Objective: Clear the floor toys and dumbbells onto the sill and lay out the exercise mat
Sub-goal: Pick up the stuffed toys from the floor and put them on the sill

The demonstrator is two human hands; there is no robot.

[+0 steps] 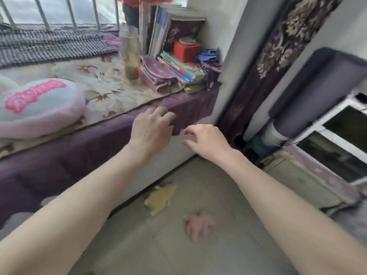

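Note:
Two soft toys lie on the tiled floor below my arms: a yellow one (160, 197) close to the sill's base and a pink one (198, 225) further out. My left hand (152, 128) hovers at the front edge of the purple-covered sill (83, 147), fingers curled and apart, holding nothing. My right hand (206, 140) is beside it, just right of the sill's corner, with thumb and fingers spread and nothing in them. A rolled purple mat (315, 90) leans at the right. No dumbbells are in view.
The sill carries a pink-lettered pillow (37, 108), a tall glass jar (130, 56), stacked books (182, 70), a red box (185, 49) and folded cloths. A patterned curtain (278, 56) hangs at the corner. A low cabinet (327, 155) stands at the right.

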